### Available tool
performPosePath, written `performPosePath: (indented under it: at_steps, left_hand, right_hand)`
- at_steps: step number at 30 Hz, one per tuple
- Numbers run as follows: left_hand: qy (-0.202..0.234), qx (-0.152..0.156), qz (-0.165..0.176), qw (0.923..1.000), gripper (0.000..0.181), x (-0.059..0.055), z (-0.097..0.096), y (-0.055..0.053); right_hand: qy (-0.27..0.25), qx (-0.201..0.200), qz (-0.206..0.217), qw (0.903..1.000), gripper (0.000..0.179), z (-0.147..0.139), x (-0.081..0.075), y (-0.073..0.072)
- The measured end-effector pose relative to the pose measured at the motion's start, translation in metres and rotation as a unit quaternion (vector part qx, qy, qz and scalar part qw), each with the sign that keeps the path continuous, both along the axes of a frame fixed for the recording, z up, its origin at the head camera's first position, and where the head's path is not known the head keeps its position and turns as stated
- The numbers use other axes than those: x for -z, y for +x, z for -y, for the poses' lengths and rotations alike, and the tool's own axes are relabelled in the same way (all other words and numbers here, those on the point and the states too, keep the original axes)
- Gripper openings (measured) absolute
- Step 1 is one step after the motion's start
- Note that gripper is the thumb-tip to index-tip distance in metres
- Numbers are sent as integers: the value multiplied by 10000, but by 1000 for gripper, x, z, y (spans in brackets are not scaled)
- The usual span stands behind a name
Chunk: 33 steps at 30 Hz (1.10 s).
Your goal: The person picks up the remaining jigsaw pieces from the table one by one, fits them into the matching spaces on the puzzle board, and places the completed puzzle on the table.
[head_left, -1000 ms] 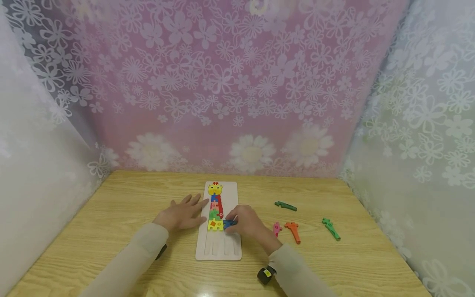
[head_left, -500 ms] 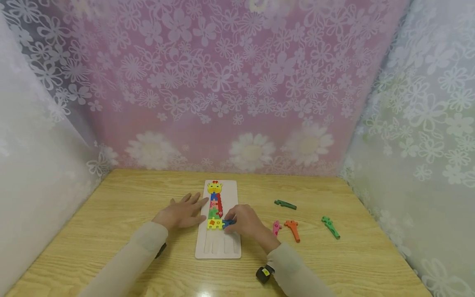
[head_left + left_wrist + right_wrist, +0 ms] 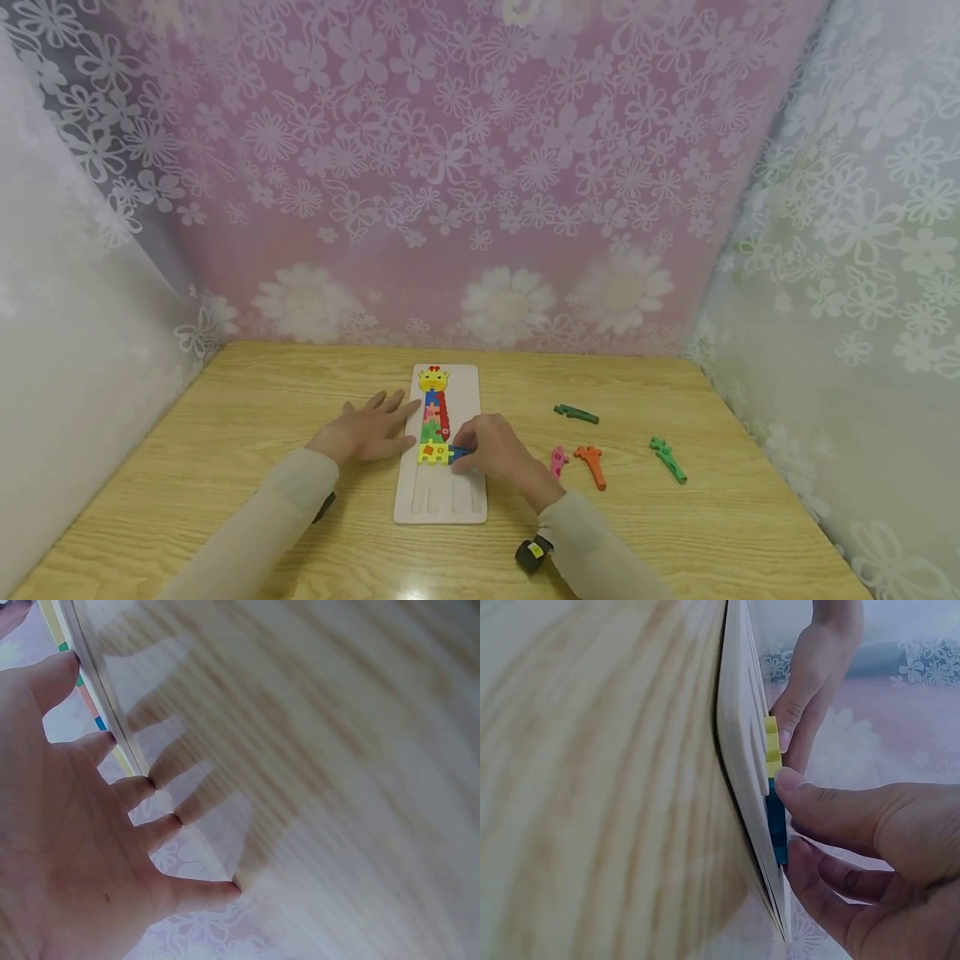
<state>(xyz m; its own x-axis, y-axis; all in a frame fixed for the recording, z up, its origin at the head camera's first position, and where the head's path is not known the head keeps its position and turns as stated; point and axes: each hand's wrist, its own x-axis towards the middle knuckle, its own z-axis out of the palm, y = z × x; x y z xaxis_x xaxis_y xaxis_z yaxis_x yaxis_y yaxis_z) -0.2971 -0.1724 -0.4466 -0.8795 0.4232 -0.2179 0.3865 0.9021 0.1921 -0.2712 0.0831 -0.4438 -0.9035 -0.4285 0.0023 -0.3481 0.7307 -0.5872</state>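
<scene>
1. Right hand [image 3: 498, 450]: thumb and fingers pinching small blue wooden puzzle piece [image 3: 460, 452], seated on flat white puzzle board [image 3: 442, 500] beside yellow piece [image 3: 434, 453].
2. Left hand [image 3: 367, 433]: fingers spread flat, pressing on light wooden table [image 3: 225, 442] against the board's left edge.
3. Loose to the right: dark green piece [image 3: 577, 413], pink piece [image 3: 558, 460], orange piece [image 3: 591, 463], light green piece [image 3: 668, 459].

board [image 3: 465, 392]: white
blue piece [image 3: 459, 452]: blue, beside a yellow one
table [image 3: 225, 433]: light wood grain
backdrop [image 3: 450, 167]: pink, white flowers
</scene>
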Motion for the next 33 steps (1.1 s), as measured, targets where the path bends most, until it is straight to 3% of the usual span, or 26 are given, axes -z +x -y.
performPosePath:
  at_steps: [18,25,33]
  left_hand:
    - [13,-5,-44,10000,72,-1,0,3]
    - [31,-41,-17,10000,73,-1,-1,3]
    - [35,-38,-50,10000,73,0,-2,1]
  right_hand:
    - [-139,-139,174,9997,22,-3,-1,-2]
    - [-319,-385,161,9986,23,-14,0,-9]
    - [-505,-711,50,9962,30,-44,-19,-12]
